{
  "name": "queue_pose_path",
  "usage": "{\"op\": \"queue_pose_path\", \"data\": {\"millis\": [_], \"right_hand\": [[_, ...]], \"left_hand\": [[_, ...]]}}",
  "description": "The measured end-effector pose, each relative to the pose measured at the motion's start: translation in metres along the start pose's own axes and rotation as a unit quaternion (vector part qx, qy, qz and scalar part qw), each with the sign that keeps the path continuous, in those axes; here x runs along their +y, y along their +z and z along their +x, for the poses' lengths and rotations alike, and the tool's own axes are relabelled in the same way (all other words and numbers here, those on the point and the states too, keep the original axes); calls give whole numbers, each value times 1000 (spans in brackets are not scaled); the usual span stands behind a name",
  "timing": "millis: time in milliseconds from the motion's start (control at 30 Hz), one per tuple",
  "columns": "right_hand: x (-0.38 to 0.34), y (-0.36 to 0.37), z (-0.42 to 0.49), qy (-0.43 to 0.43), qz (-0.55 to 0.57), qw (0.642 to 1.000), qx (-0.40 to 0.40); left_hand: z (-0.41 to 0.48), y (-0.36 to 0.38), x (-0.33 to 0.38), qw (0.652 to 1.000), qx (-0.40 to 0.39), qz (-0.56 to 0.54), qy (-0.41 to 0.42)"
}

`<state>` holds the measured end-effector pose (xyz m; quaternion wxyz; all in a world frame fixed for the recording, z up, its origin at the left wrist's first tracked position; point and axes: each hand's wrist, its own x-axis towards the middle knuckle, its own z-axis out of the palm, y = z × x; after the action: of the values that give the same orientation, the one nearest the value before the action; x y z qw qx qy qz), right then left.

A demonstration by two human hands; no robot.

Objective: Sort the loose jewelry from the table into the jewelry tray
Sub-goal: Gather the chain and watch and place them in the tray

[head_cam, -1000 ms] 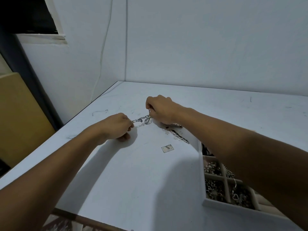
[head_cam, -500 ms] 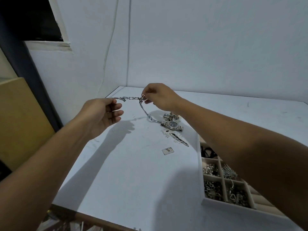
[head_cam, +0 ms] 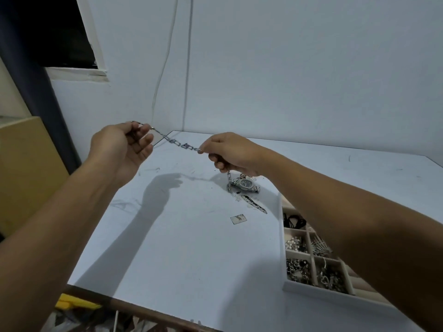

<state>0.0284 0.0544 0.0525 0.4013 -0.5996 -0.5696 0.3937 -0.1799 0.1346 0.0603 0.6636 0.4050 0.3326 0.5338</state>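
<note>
**Silver chain (head_cam: 178, 144) stretched between both hands above the white table (head_cam: 191, 255)**

Metal links run in a nearly straight line from my left hand (head_cam: 119, 147) down and rightward to my right hand (head_cam: 230, 152), and both hands are raised clear of the tabletop. The left hand pinches one end of the chain between thumb and fingertips, with its other fingers loosely curled. The right hand pinches the chain further along, knuckles facing me. From under that fist the rest of the chain hangs straight down. Its lowest links reach the table just beside a silver wristwatch (head_cam: 245, 184) with a dark dial, though I cannot tell whether they touch it.

Near the watch, on its near side, lies a dark patterned strip (head_cam: 254, 204), too blurred to name, and closer to me a small square card (head_cam: 238, 219) lies flat.

The jewelry tray (head_cam: 316, 293) sits on the table at my right, well apart from the chain, partly hidden under my right forearm. Its far left compartment holds a black cord (head_cam: 295, 221). The one next to it, nearer me, holds a cluster of silver pieces (head_cam: 293, 244), and the nearest left compartment holds tangled silver chains (head_cam: 297, 271)
</note>
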Motion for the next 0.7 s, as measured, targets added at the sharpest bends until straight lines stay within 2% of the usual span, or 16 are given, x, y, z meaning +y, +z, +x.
{"op": "queue_pose_path", "data": {"millis": [333,700], "right_hand": [[0,-11,-39,-23,-50,997,-56],[-15,-16,-31,-56,-65,995,42]], "left_hand": [[7,-10,5,997,47,-59,6],[5,-9,22,991,41,-128,20]]}}
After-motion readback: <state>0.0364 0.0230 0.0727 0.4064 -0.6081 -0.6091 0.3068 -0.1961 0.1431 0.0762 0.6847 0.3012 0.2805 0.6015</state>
